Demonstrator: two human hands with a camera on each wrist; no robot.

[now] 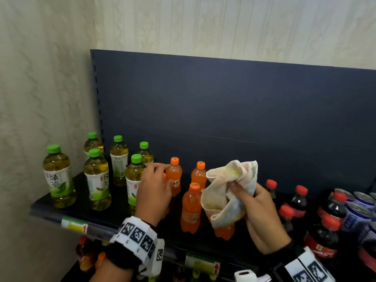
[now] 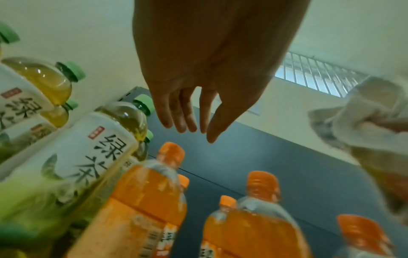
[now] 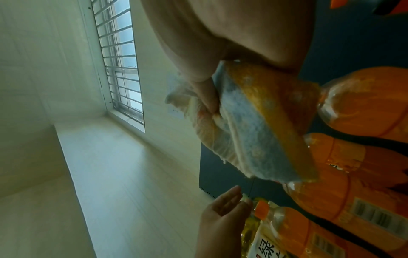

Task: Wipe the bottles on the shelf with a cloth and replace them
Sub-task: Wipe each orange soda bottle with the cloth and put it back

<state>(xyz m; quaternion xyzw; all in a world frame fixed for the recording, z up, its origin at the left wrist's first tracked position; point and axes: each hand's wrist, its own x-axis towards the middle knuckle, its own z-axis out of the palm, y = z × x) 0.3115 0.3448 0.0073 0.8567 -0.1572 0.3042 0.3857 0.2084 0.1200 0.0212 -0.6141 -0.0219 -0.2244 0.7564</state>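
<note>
Your left hand [image 1: 154,190] reaches in over the dark shelf [image 1: 46,202] with its fingers [image 2: 183,118] straight and relaxed, grasping nothing. In the head view its fingertips sit just beside the neck of the rear-left orange soda bottle [image 1: 174,177], and you cannot tell from that view whether they touch it; the left wrist view shows them apart from the bottle tops below.

Your right hand [image 1: 258,216] is clenched around a crumpled pale cloth [image 1: 230,188], the thumb pinching the folds. The cloth hangs in front of a front-row orange soda bottle [image 1: 223,233], hiding all but its base. In the right wrist view the cloth [image 3: 249,139] lies against that bottle's shoulder.

Two more orange soda bottles [image 1: 191,210] stand upright between your hands, one behind the other, and a further one is mostly hidden behind your left hand. To the left stand six green tea bottles [image 1: 97,180] with green caps. To the right stand cola bottles [image 1: 299,200] with red caps, with canned drinks [image 1: 358,212] beyond them at the frame's edge.
</note>
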